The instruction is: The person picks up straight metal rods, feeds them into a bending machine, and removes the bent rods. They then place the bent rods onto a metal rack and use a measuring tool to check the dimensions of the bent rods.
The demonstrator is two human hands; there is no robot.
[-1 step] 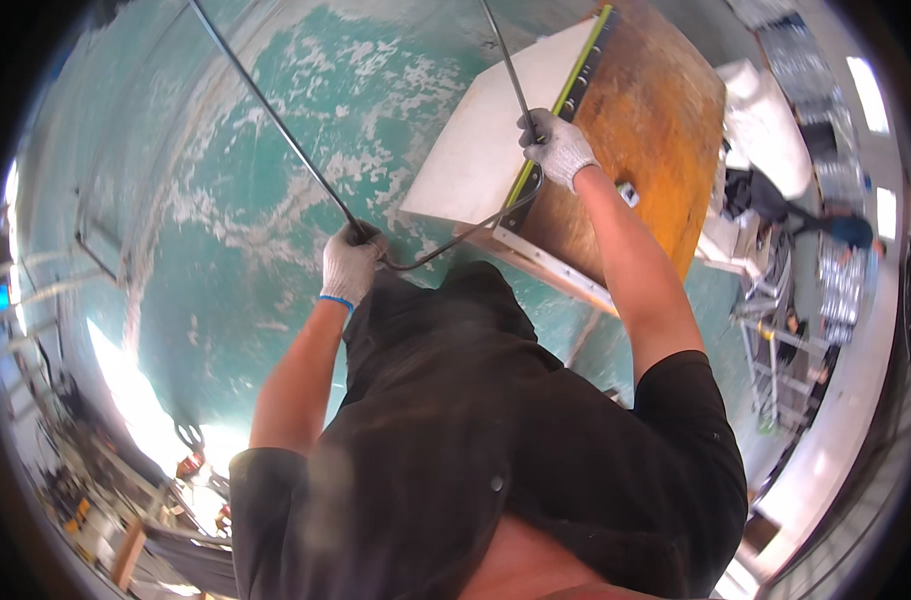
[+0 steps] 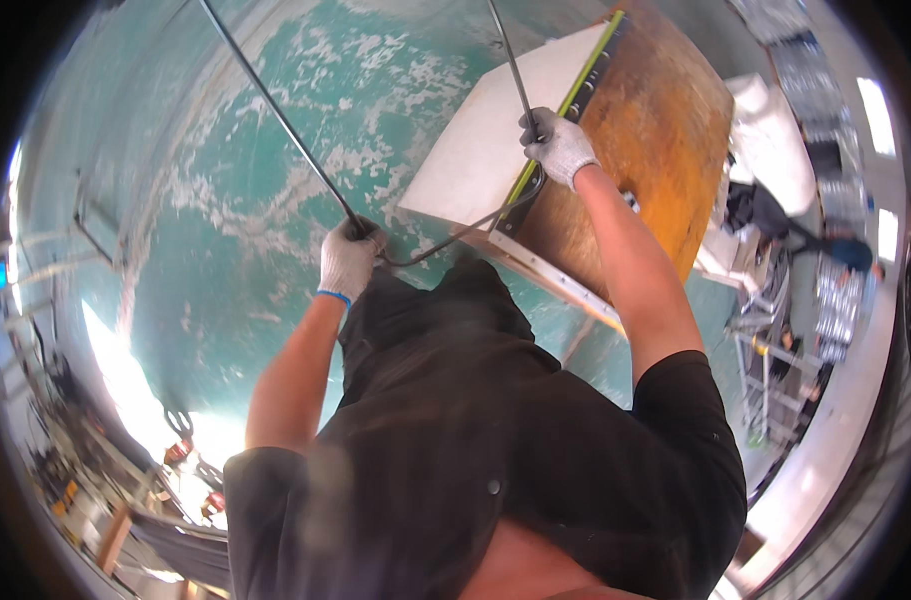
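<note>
A long, dark metal rod (image 2: 280, 117) bends into a wide U, its two long legs running out past the top of the view. White-gloved, my left hand (image 2: 351, 255) is closed around the left leg, close to where the bend starts. My right hand (image 2: 558, 147), also gloved, grips the other leg beside the bench's edge. Between the hands the curved part hangs in front of my legs and passes across the corner of a worn brown bench top (image 2: 665, 120). The rod's far ends are out of sight.
A white panel (image 2: 495, 130) adjoins the bench along a yellow-green strip (image 2: 587, 70). Behind the bench at right lie a white wrapped bundle (image 2: 775, 140) and a metal stepladder (image 2: 765, 375). Worn green floor (image 2: 245, 230) stretches left. A person (image 2: 847, 254) is at far right.
The bench and surroundings at right have shifted slightly in the view. Both hands keep their hold on the rod, with hardly any movement.
</note>
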